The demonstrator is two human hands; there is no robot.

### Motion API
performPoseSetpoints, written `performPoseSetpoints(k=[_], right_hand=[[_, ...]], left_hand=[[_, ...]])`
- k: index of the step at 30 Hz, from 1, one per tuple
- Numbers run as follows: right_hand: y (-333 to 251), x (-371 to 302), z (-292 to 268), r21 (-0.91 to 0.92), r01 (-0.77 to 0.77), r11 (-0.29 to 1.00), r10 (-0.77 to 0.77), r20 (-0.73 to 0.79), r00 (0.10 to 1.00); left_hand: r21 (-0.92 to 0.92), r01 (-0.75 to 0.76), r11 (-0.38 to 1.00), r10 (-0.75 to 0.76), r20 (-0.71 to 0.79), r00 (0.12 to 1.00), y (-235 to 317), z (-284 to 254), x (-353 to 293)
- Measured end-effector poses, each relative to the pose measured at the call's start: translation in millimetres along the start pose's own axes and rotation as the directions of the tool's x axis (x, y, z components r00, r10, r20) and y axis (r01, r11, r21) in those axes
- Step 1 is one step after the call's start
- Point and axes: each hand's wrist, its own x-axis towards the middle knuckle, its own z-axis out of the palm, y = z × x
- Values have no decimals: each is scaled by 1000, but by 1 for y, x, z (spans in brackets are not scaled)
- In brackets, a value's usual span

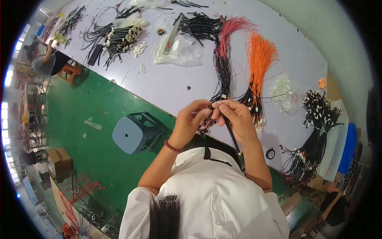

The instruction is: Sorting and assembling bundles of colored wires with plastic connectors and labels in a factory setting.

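Note:
Both my hands meet at the table's near edge, over a bundle of thin black wires [223, 75] with pink ends. My right hand [238, 119] is closed, thumb against fingers, on a black cable [230, 137] that hangs down from it toward my lap. My left hand [191, 121] is pinched close beside the right fingertips. What lies between its fingers is too small and too covered to make out. White connectors and dark wire ends lie just under and beyond the fingers. To the right of that bundle is a bundle of orange wires [260, 55] with dark ends.
Right of the orange wires are a clear bag of small white parts [282, 93], a black tape roll [270, 153] and a large black cable bundle [318, 135]. Farther left lie more cables [123, 40] and a bag [179, 53]. A blue-grey stool [129, 135] stands on the green floor.

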Motion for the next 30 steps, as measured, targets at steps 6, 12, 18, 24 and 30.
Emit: performPoseSetpoints(k=[6,12,18,24,30], right_hand=[[-3,10,16,-48,-86,995,90,92,992],[-1,27,3,-189,-124,974,149,126,981],[5,45,11,-402,22,915,8,73,997],[7,69,37,-602,197,773,-196,68,978],[22,107,86,-706,176,686,-200,50,978]], left_hand=[[69,-306,950,306,10,952,23,-16,7],[173,-149,973,177,-160,971,26,-4,11],[378,-121,918,221,-235,946,22,-14,20],[323,-39,945,103,-183,978,30,-50,37],[39,76,996,-76,1,997,34,-126,59]])
